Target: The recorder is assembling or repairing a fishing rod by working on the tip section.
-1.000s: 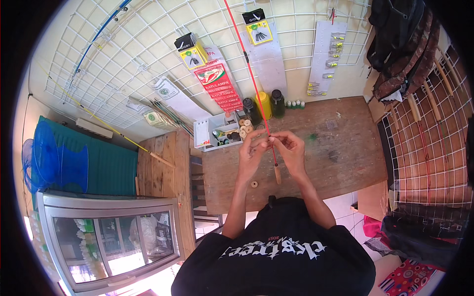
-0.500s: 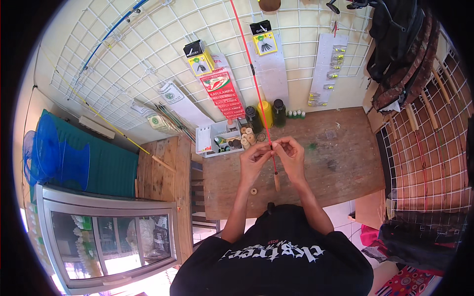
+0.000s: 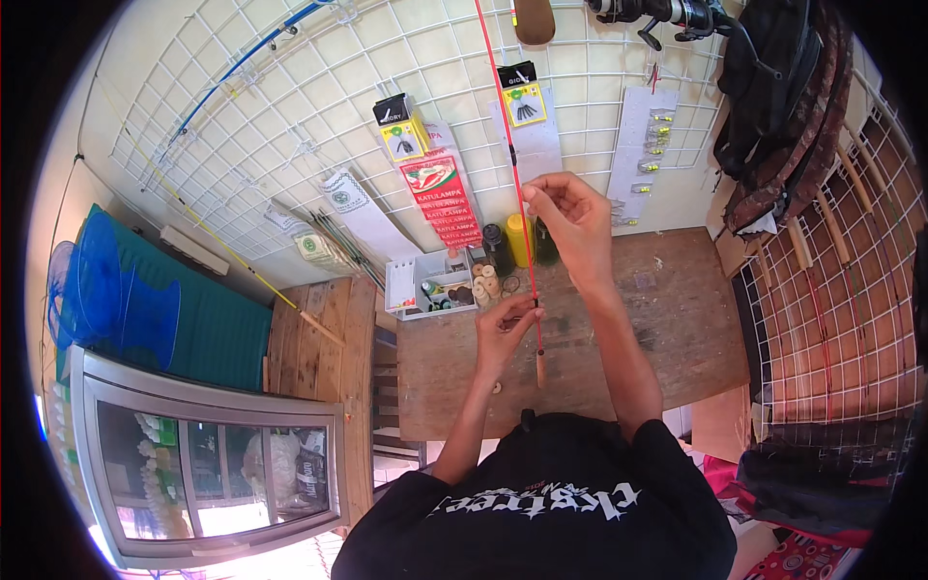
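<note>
A thin red fishing rod [image 3: 523, 232] stands nearly upright before me, running from the wall side down to a short cork handle [image 3: 541, 371] over the table. My left hand [image 3: 505, 333] pinches it at a dark band above the handle. Higher up, my right hand [image 3: 576, 232] is raised beside the shaft, thumb and forefinger closed together close to it. Whatever lies between those fingertips, if anything, is too small to make out. Below my left hand, a small cork ring [image 3: 497, 388] lies on the table.
On the wooden table [image 3: 667, 329], a grey compartment box [image 3: 425, 313], cork rings [image 3: 486, 284], and dark and yellow bottles [image 3: 520, 242] stand toward the wall. A white wire grid [image 3: 319, 106] holds packets and rods. At left stands a glass-fronted cabinet [image 3: 338, 454]; bags [image 3: 783, 116] hang right.
My right hand has left its place beside the left hand and moved up along the rod. My left hand stays at the dark band, slightly lower in view. The view has shifted a little.
</note>
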The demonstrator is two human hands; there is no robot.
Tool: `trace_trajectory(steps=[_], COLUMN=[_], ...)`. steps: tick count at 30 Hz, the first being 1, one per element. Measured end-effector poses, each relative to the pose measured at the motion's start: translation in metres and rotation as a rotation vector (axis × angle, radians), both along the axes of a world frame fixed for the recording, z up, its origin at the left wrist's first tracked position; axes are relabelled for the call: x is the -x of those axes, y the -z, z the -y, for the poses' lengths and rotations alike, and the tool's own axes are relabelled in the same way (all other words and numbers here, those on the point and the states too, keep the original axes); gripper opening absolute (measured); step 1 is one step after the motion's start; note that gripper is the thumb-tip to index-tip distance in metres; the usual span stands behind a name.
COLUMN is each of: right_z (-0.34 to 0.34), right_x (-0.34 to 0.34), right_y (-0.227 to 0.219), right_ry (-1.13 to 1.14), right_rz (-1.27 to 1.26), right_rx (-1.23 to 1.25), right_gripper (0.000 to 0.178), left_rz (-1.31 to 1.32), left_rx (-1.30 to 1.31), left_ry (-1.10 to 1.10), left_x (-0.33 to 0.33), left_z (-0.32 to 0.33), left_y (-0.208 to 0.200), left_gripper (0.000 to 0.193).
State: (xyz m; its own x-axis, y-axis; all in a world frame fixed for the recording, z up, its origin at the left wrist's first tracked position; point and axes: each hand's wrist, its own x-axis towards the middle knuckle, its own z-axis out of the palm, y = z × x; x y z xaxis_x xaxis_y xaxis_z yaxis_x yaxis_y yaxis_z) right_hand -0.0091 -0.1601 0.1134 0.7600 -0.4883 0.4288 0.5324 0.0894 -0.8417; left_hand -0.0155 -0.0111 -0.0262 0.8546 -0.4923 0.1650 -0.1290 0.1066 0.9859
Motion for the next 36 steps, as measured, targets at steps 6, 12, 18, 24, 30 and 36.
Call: trace_trajectory(steps=[6,12,18,24,30,36], right_z=[0.001,0.002,0.005,0.012,0.015,0.019], right_x=[0.001,0.001,0.001,0.001,0.003,0.004], right_y=[-0.02,-0.022,-0.024,-0.028,-0.037,-0.039], right_ry=[-0.085,-0.05,-0.11,-0.199,-0.193,-0.181], right_rz=[-0.006,-0.001,0.0,-0.009,-0.028,-0.026], right_rx=[-0.039,-0.017,-0.029,-0.013,0.032,0.077], right_gripper=[0.014,0.013,0.006,0.005,0.004,0.006], left_rz=[0.062,0.083,0.051,0.074,0.094,0.107], left_rx=[-0.012,-0.012,-0.003,-0.021,-0.048,-0.05], left_ry=[-0.03,-0.026,-0.011,-0.022,-0.013,-0.015], left_x=[0.001,0.002,0.004,0.006,0.006,0.007], left_z=[-0.001,0.0,-0.002,-0.002,-0.003,-0.002], left_y=[0.006,0.006,0.004,0.001,-0.002,-0.006], left_gripper=[0.021,0.022,0.025,0.025,0.024,0.024])
